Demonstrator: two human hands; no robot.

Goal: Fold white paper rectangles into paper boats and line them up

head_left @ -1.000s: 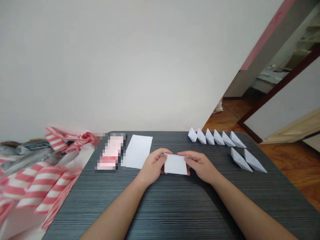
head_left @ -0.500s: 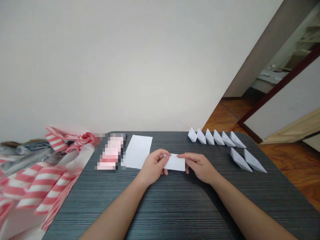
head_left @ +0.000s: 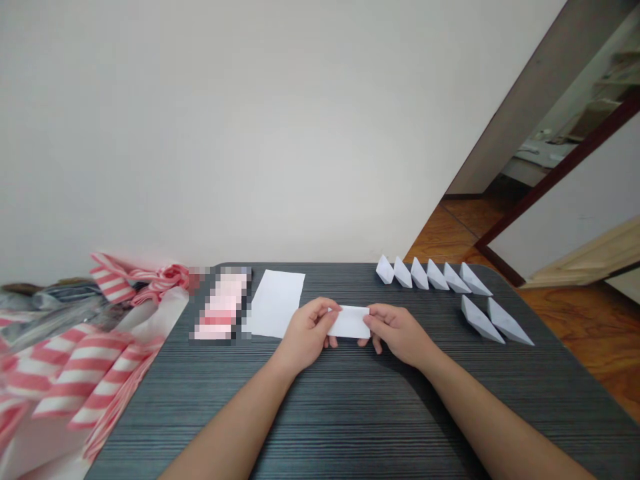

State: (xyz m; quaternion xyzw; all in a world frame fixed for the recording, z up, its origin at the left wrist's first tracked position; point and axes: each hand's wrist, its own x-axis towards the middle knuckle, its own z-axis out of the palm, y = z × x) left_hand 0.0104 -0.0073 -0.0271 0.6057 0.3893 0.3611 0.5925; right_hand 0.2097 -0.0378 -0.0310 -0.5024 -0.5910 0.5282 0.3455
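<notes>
Head view: your left hand (head_left: 306,335) and right hand (head_left: 401,335) hold a folded white paper strip (head_left: 349,323) in a narrow grip by its short ends, near the middle of the table (head_left: 280,420). A white sheet (head_left: 276,304) lies just left; paper boats (head_left: 430,275) line the far right edge.

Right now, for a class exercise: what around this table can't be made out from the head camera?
Head view:
- white paper strip: both ends hidden by the left hand and right hand.
- pink-and-white item: pixelated, so its kind cannot be told.
- striped pink-and-white plastic: cut off by the left and bottom edges.
</notes>
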